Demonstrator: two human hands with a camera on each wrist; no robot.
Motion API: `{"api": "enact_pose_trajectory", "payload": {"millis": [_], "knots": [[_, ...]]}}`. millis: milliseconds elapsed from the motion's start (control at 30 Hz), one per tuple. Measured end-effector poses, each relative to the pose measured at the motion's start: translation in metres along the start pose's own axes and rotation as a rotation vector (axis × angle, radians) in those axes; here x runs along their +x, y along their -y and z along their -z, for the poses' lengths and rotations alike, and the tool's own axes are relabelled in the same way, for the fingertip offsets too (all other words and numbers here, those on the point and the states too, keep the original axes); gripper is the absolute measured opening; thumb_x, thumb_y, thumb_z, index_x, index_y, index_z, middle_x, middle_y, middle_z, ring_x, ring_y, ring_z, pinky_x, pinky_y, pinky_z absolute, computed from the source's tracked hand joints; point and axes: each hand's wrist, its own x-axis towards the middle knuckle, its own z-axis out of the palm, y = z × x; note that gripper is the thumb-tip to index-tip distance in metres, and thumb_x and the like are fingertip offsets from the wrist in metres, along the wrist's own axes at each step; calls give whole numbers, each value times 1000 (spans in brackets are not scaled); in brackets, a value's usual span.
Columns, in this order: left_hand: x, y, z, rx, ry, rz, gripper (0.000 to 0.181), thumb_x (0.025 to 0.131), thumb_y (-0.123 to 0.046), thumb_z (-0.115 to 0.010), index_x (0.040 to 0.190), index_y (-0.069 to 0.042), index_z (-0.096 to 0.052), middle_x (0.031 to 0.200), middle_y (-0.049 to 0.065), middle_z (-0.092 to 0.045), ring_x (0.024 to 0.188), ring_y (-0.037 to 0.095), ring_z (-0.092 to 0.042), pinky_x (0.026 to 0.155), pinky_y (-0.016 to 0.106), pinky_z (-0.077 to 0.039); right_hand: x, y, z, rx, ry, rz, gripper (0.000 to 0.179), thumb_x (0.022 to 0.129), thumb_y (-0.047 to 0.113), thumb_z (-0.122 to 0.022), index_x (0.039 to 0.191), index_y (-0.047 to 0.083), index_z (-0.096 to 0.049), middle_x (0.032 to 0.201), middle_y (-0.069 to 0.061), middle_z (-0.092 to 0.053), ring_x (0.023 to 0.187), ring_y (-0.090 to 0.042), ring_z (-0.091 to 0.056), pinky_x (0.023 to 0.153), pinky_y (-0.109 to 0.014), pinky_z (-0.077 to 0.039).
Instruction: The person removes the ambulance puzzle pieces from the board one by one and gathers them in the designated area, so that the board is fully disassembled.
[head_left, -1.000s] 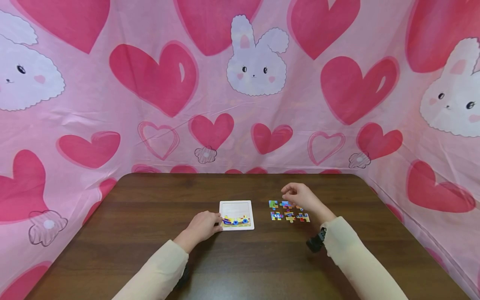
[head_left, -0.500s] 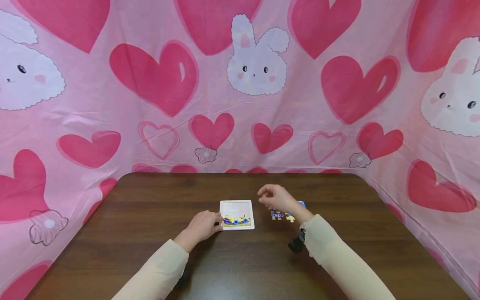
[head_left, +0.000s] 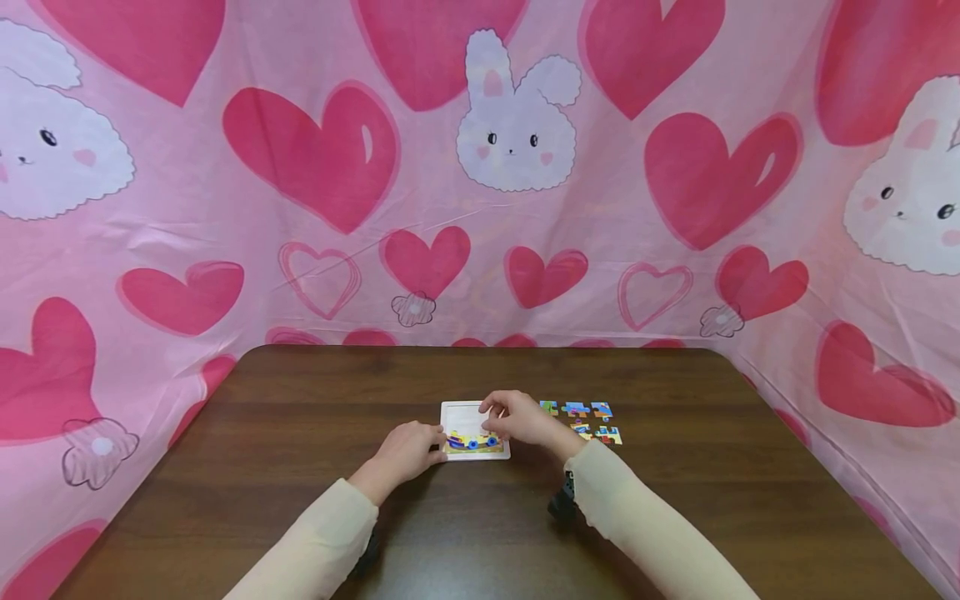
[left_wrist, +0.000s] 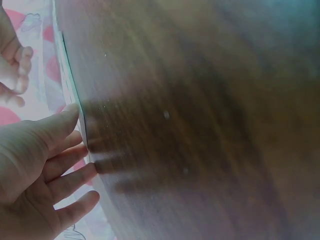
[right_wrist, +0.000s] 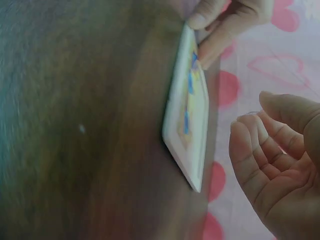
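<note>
A white puzzle tray [head_left: 476,405] lies on the table, with joined pieces [head_left: 474,443] of a colourful picture along its near side. At the tray's left edge, my left hand [head_left: 405,452] holds it between thumb and fingers; the right wrist view shows this left hand [right_wrist: 232,22] at the tray's end. My right hand [head_left: 525,419] is above the tray's right part. Between its thumb and fingertips, the right wrist view shows the thin edge of a puzzle piece [right_wrist: 254,113], its picture hidden. Loose puzzle pieces [head_left: 577,409] lie to the right of the tray.
The dark wooden table [head_left: 315,400] extends around the tray on all sides. Behind it hangs a pink cloth [head_left: 480,217] with hearts and rabbits. My right forearm [head_left: 630,508] reaches across in front of the loose pieces and may hide one.
My right hand has moved left from above the loose pieces to over the tray, and come lower. The left hand and the tray have stayed in place.
</note>
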Motion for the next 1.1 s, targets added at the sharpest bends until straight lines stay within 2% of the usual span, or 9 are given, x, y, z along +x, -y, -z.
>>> {"api": "enact_pose_trajectory", "payload": {"millis": [233,533,833,933,1100], "knots": [[1,0,0,-2,16,18,23,79,-22,-72,95,-6,-72,107,12,-65,91,29,-62,77,41,-47,9,-6,-16,-19,48,24,21,83,10,-68,100,0,-60,71,-1,-53,53,-15,-51,49,-26,-45],[-1,0,1,29,-33,-45,16,79,-20,-73,86,-7,-71,103,13,-66,84,30,-63,71,41,-47,15,-5,-31,2,92,18,17,82,4,-68,97,0,-60,66,0,-51,49,-11,-47,48,-23,-42],[0,0,0,12,-25,-32,18,79,-21,-73,89,-6,-71,104,12,-66,85,30,-63,71,42,-47,19,-10,-36,-123,91,47,27,81,8,-70,107,4,-63,62,3,-52,51,-8,-45,51,-21,-38],[1,1,0,3,-24,-30,20,79,-20,-73,92,-5,-72,104,12,-66,85,30,-63,72,42,-47,20,-10,-36,-128,92,34,28,82,9,-70,109,4,-63,63,3,-52,54,-9,-45,53,-22,-37],[0,1,-1,21,-35,-42,19,79,-20,-72,91,-5,-71,103,12,-67,84,30,-63,71,42,-47,20,-10,-37,-144,89,66,28,80,6,-70,107,3,-64,63,4,-52,55,-7,-45,55,-22,-37]]}}
